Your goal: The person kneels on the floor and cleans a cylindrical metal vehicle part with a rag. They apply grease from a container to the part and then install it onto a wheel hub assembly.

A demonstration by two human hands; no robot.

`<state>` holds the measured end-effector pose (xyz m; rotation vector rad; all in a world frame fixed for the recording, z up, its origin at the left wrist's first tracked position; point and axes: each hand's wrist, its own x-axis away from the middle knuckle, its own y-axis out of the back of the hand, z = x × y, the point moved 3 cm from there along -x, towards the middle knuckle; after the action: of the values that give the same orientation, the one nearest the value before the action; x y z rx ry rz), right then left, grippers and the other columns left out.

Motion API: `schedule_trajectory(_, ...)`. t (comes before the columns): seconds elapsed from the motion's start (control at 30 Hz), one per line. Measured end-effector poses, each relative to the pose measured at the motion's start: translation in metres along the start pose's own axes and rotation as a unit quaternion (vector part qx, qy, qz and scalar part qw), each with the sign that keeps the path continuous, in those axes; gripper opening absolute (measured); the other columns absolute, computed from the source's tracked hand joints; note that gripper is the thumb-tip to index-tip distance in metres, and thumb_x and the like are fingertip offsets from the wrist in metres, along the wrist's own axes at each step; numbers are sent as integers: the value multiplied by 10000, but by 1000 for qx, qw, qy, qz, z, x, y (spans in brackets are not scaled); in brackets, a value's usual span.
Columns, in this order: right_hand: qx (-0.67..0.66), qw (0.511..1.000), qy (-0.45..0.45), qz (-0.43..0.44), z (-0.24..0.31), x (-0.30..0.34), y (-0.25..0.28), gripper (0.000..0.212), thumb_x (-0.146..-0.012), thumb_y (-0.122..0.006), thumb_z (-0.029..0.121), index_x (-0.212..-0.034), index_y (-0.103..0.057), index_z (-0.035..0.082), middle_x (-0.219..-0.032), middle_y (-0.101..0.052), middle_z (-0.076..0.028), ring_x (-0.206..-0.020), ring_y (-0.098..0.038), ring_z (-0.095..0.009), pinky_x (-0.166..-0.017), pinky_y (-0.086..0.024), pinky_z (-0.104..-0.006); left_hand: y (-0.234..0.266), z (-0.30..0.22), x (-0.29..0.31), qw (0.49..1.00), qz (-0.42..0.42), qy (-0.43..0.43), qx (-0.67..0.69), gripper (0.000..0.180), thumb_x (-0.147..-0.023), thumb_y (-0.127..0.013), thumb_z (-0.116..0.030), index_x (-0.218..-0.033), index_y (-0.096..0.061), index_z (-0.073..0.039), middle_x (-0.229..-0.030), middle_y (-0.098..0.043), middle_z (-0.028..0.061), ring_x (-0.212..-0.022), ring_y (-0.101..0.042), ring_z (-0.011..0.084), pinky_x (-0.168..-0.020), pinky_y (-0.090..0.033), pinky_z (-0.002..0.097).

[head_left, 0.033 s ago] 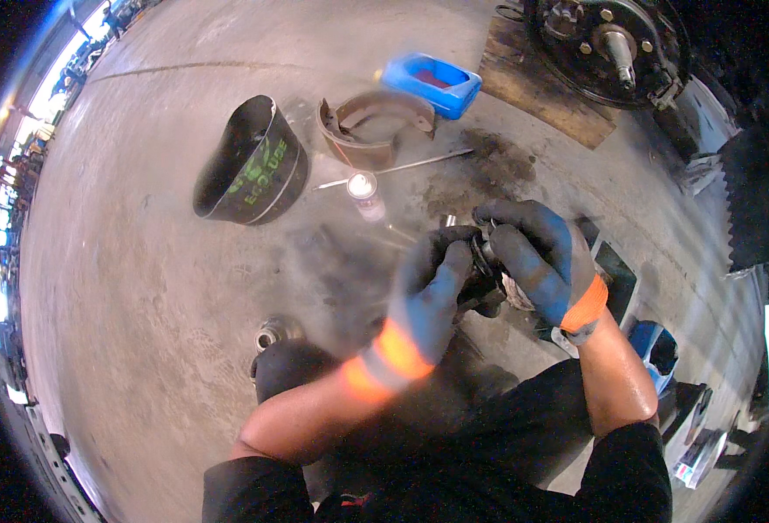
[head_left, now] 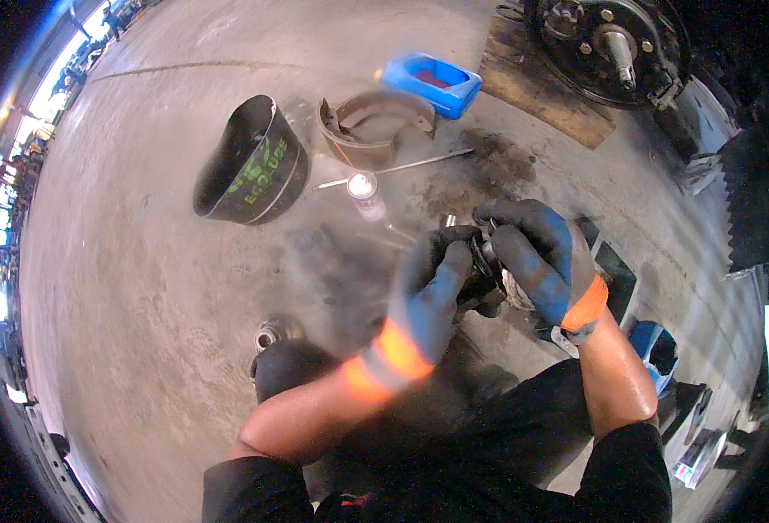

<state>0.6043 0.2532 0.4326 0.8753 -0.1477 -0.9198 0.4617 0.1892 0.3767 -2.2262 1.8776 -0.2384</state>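
My left hand [head_left: 428, 292], in a blue and dark grey glove with an orange cuff, is closed with thumb and fingers pinching a small dark metal part [head_left: 487, 258]. From the other side, my right hand [head_left: 543, 261], gloved alike, closes its thumb and fingers on the same part. The fingers cover much of it, so its exact kind cannot be made out. Something pale, like a rag [head_left: 515, 292], shows below my right fingers. Both hands are above the floor, in front of my knees.
Ahead lie curved brake shoes [head_left: 369, 155], a thin metal rod [head_left: 402, 170], a small can [head_left: 365, 196], a cut-down black bucket [head_left: 282, 179] and a cut blue container [head_left: 454, 98]. A wheel hub assembly [head_left: 615, 57] stands far right beside a wooden board [head_left: 533, 87]. A metal fitting [head_left: 268, 336] is near my left knee.
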Motion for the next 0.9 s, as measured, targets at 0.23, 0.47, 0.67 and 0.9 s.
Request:
schedule_trajectory(0.23, -165, 985, -33, -32, -31, 4, -9, 350, -886, -554, 78, -1219, -635, 6, -1182, -653, -190, -1096, -630, -299, -948, -484, -384, -2, 0, 1, 999, 2, 17, 28, 252, -1034, -509, -199, -1181, -545, 2, -922, -646, 64, -741, -618, 125, -630, -532, 278)
schedule_trajectory(0.47, -345, 937, -65, -5, -17, 11, -15, 351, -886, -560, 57, -1226, -635, 16, -1171, -663, -193, -1111, -631, -327, -958, -485, -399, 3, -1, 2, 998, 13, 47, 48, 248, -1032, -516, -198, -1171, -549, 4, -908, -646, 58, -732, -614, 119, -626, -528, 272)
schedule_trajectory(0.67, -320, 945, -70, -3, -11, 10, -9, 355, -873, -579, 59, -1221, -637, 17, -1160, -666, -194, -1087, -636, -322, -948, -492, -387, -2, -12, 4, 999, -7, 27, 44, 232, -1030, -520, -197, -1154, -565, -6, -913, -648, 65, -738, -621, 122, -620, -526, 272)
schedule_trajectory(0.9, -97, 995, 15, 23, -19, 3, -3, 338, -887, -579, 65, -1216, -636, 16, -1170, -656, -179, -1085, -634, -293, -955, -489, -376, -1, -7, 6, 1000, 2, 1, -5, 247, -1030, -517, -187, -1189, -578, -8, -980, -651, 61, -828, -624, 122, -702, -532, 270)
